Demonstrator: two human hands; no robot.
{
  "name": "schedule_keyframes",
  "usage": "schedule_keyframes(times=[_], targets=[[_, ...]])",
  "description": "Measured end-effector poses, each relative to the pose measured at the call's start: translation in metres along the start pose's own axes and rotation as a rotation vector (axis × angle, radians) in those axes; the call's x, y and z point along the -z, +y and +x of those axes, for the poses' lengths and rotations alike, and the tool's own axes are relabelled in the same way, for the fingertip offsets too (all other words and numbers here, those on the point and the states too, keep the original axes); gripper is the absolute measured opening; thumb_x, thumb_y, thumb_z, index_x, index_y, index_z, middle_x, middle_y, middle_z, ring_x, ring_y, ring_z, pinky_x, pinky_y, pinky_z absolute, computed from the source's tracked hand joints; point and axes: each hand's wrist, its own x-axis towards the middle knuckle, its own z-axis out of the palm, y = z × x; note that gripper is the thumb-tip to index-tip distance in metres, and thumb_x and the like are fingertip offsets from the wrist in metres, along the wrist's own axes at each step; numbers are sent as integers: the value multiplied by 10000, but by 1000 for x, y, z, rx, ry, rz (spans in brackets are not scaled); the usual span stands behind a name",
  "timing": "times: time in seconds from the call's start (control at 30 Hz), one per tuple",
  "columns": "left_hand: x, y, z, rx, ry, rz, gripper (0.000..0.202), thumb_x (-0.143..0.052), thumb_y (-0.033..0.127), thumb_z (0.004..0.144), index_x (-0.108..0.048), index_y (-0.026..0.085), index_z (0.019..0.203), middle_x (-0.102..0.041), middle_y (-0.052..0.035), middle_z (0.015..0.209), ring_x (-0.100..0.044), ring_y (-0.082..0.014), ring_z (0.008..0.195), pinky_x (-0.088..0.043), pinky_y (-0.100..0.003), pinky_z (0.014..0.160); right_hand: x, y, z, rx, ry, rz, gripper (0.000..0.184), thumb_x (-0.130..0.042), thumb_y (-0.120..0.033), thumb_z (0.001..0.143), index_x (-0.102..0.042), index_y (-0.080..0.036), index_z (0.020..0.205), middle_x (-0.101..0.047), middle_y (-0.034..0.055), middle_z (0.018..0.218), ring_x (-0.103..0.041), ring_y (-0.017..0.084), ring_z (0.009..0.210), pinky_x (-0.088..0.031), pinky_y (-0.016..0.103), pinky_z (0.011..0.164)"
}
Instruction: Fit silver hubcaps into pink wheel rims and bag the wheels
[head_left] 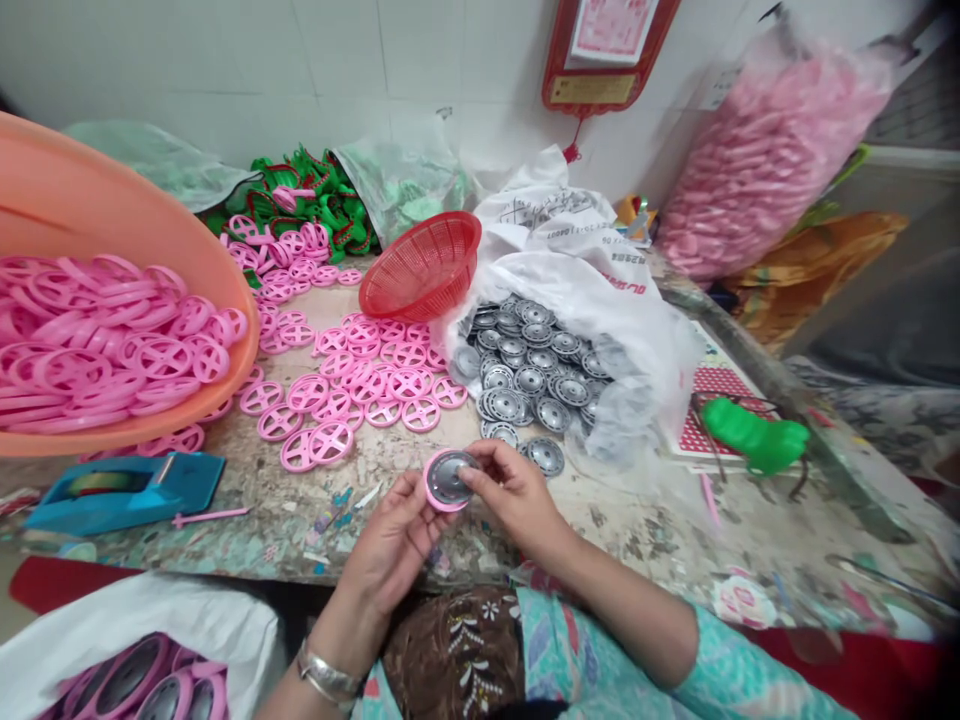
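Observation:
My left hand (390,532) grips a pink plastic wheel rim (430,490) from below, with a silver hubcap (450,478) seated in it or pressed against it. The fingertips of my right hand (514,497) pinch the hubcap's face and the rim's edge. Loose pink spoked rims (337,385) lie scattered on the worn table (660,540) beyond my hands. Many more fill a tilted orange plastic basin (112,190). Silver hubcaps (525,365) spill from a white plastic bag (600,300) just past my right hand.
A blue tape dispenser (124,492) stands at the table's left. A red plastic basket (421,265) and a heap of green plastic parts (307,200) sit behind. A large bag of pink pieces (772,150) stands at back right. Assembled wheels (142,680) lie in a white bag (150,625) at lower left.

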Motion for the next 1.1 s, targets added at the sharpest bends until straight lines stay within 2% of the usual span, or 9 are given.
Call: schedule_keyframes(times=[0.13,0.23,0.4,0.5,0.7,0.83,0.93,1.03,1.1], targets=[[-2,-6,-2,-12,-1,40,188,-692,177,753,-636,163,932,-676,-36,907,-629,-127,751,-548,-255,683,5,3,-6,125,-6,-245,133,-573,-290,842,-580,-201,942,-514,42,922,-510,164,813,-434,286,703],[-1,-6,-3,-21,-24,64,185,-693,197,754,-647,154,928,-674,-46,917,-625,-130,759,-542,-252,692,7,7,-6,42,-31,-171,234,-593,-296,827,-528,-217,1038,-523,33,929,-515,158,793,-440,278,688],[-3,-9,-5,-20,-38,72,174,-665,216,780,-630,168,944,-665,-42,931,-618,-130,764,-517,-246,676,8,11,-3,-98,-176,96,353,-604,-320,814,-479,-225,1130,-525,-14,795,-513,141,710,-426,253,625],[-4,-14,-5,-38,-14,94,184,-680,223,765,-618,172,931,-669,-33,888,-612,-120,729,-500,-232,658,4,12,-8,-94,-193,59,402,-604,-308,814,-467,-233,1184,-503,-30,753,-491,129,667,-402,235,585],[-3,-15,-3,-89,61,141,175,-733,189,689,-603,167,804,-674,-1,745,-611,-119,661,-482,-222,624,-10,6,-21,-47,-189,-25,327,-549,-293,851,-493,-255,1171,-531,-34,737,-469,115,618,-375,219,548],[0,-6,-5,-71,50,140,179,-741,199,687,-617,158,809,-680,0,741,-615,-115,637,-488,-214,594,3,-2,-11,-55,-262,36,365,-598,-366,820,-525,-244,1157,-503,-40,715,-480,116,623,-393,224,560],[7,-4,-6,-11,65,-23,266,-793,197,630,-632,177,842,-677,27,737,-612,-102,604,-507,-214,566,20,-3,2,-98,-132,81,358,-525,-433,862,-504,-229,1155,-477,-43,690,-484,119,589,-412,237,547],[18,-9,-4,102,32,-145,325,-822,173,587,-642,186,858,-676,27,711,-618,-117,589,-529,-247,553,27,2,9,5,-17,-198,289,-503,-405,885,-548,-208,1091,-553,6,775,-537,153,700,-448,282,640],[23,-13,-2,151,-9,-176,313,-811,150,604,-645,180,867,-680,15,720,-629,-127,618,-549,-282,604,23,9,9,132,-95,-494,279,-519,-362,884,-576,-196,1101,-609,70,963,-553,200,884,-450,344,781]])
